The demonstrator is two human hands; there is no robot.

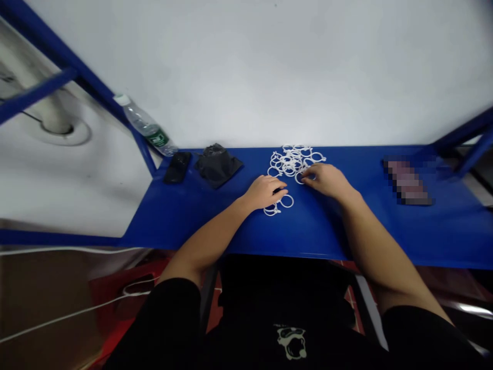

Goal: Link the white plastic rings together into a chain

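Note:
A pile of white plastic loops (289,162), which look like closed cable ties, lies at the back of the blue table against the wall. At the pile's front right edge, my right hand (327,180) has its thumb and fingers closed on one loop (299,178). My left hand (264,192) hovers low over a smaller group of loops (286,201) nearer to me. Its fingers are bent and apart, with the thumb side towards the right. The hand partly covers that group.
Left of the pile sit a crumpled black bag (217,165) and a black phone (177,167). A clear plastic bottle (148,126) leans by the blue frame (144,149). On the right lies a pixelated flat object (409,182). The blue table (308,231) ends at my lap.

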